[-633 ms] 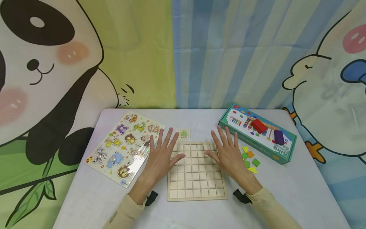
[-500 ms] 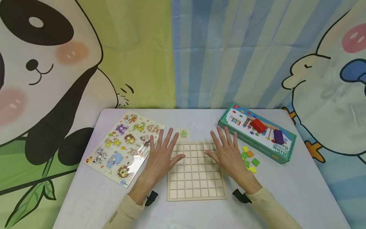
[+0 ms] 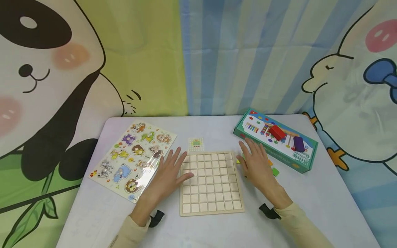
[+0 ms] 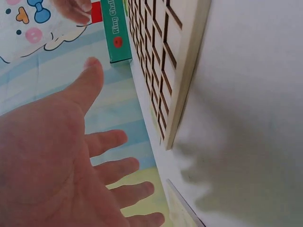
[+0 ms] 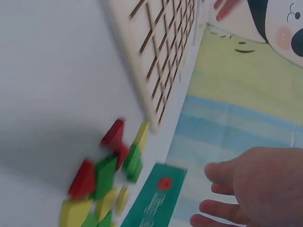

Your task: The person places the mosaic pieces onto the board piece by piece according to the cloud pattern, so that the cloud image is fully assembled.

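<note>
A wooden grid board (image 3: 212, 187) with rows of small squares lies flat on the table in the head view. My left hand (image 3: 165, 177) hovers at its left edge, fingers straight and spread, holding nothing. Over the pile of coloured tiles just right of the board is my right hand (image 3: 256, 165), its fingers slightly bent and nothing in its grasp. It hides most of the pile; a green tile (image 3: 275, 172) shows beside it. The right wrist view shows the pile below that hand, with a red tile (image 5: 83, 179), a green tile (image 5: 105, 175) and yellow tiles.
Behind the board lies a small pattern card (image 3: 196, 148). An animal picture board (image 3: 128, 160) sits at the left. At the back right is a green-edged box (image 3: 258, 124), bearing a red block (image 3: 277, 132) and a purple block (image 3: 299, 144). A cartoon curtain (image 3: 217, 69) hangs behind the table.
My right hand has moved right, from the board's edge to above the tiles, its fingers drawing closer together. The left hand has shifted a little left. The head view has turned slightly.
</note>
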